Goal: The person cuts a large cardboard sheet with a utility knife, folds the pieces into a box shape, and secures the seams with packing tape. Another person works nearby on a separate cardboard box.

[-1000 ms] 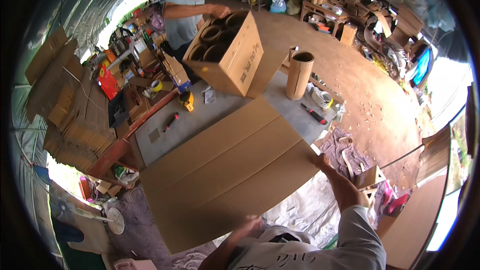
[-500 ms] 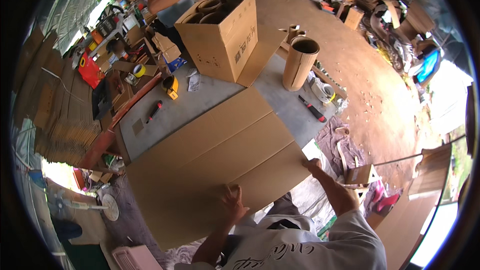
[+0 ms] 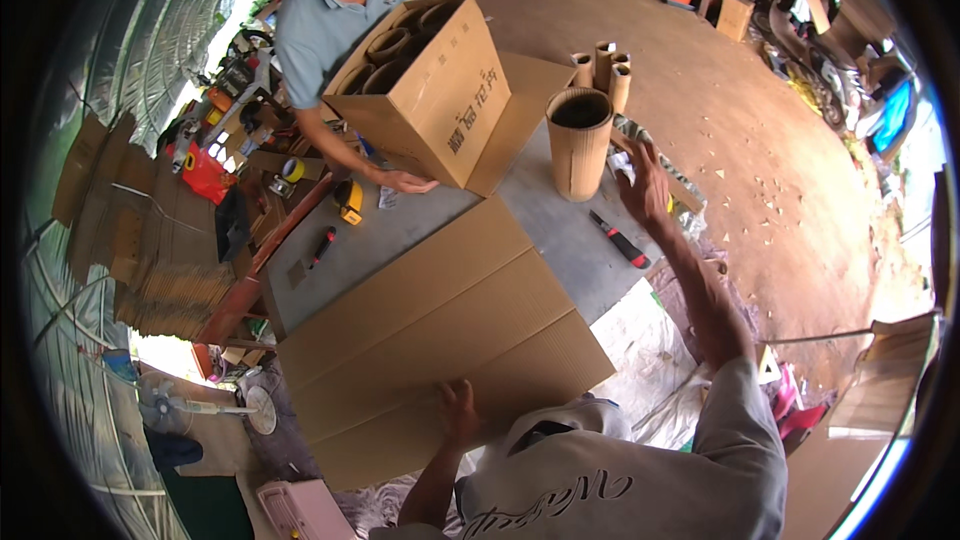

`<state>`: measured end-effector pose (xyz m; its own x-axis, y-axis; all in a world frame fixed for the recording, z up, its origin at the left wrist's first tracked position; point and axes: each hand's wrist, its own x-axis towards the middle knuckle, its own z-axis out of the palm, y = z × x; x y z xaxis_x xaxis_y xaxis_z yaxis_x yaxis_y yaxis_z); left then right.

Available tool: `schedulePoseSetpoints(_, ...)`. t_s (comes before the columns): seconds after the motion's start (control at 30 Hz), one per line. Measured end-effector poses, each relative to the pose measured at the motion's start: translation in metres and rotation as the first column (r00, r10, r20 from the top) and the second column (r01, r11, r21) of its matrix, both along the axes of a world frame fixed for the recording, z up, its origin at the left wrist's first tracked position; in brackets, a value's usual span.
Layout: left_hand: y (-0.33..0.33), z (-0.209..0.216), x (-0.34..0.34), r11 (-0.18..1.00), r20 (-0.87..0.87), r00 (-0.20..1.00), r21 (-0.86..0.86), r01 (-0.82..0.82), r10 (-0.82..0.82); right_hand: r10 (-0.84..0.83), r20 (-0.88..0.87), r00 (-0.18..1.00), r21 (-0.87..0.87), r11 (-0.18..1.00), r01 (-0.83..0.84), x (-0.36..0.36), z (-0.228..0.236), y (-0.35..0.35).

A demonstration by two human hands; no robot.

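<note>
A large flat cardboard sheet (image 3: 430, 310) with crease lines lies over the near part of the grey tabletop. My left hand (image 3: 459, 414) rests on its near edge, fingers open. My right hand (image 3: 645, 185) reaches across to the table's right side, fingers apart, over a roll of tape that it mostly hides. Just left of that hand stands an upright corrugated cardboard tube (image 3: 580, 155). A red-and-black utility knife (image 3: 622, 242) lies below the tube.
Across the table, a co-worker's hand (image 3: 405, 182) is beside an open carton (image 3: 450, 90) filled with tubes. Also on the table are a yellow tape dispenser (image 3: 348, 202) and another red-and-black knife (image 3: 323, 246). Small tubes (image 3: 603, 70) stand beyond; a fan (image 3: 262, 410) is at left.
My right hand has left the sheet's right edge and moved forward to the tape roll. The co-worker's hand has come down beside the carton. My left hand stays on the sheet.
</note>
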<state>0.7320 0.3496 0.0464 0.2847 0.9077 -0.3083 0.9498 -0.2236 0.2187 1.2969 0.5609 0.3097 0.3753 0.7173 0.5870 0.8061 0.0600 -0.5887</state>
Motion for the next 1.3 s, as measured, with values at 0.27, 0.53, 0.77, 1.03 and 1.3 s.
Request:
schedulePoseSetpoints(0.27,0.001,0.035,0.03,1.0,0.189,0.982,-0.01,-0.026,0.027,0.271,0.214,0.938,-0.136,0.96,-0.246,0.02,-0.009,0.078)
schedulePoseSetpoints(0.53,-0.008,0.015,0.023,0.99,0.163,0.983,-0.127,-0.064,0.085,0.219,0.136,0.966,0.051,0.972,-0.228,-0.043,-0.002,0.048)
schedulePoseSetpoints(0.77,0.003,0.062,0.025,0.988,0.068,0.996,-0.146,-0.054,0.064,0.642,0.384,0.664,-0.153,0.753,-0.64,-0.216,-0.1,0.008)
schedulePoseSetpoints(1.03,0.003,0.032,0.012,0.998,0.158,0.987,-0.037,0.051,-0.044,0.781,-0.035,0.624,-0.538,0.511,-0.67,-0.382,-0.169,-0.063)
schedulePoseSetpoints(1.3,0.001,0.034,0.008,1.0,0.192,0.981,-0.007,0.015,-0.013,0.274,-0.177,0.945,-0.215,0.927,-0.309,-0.229,-0.196,-0.088)
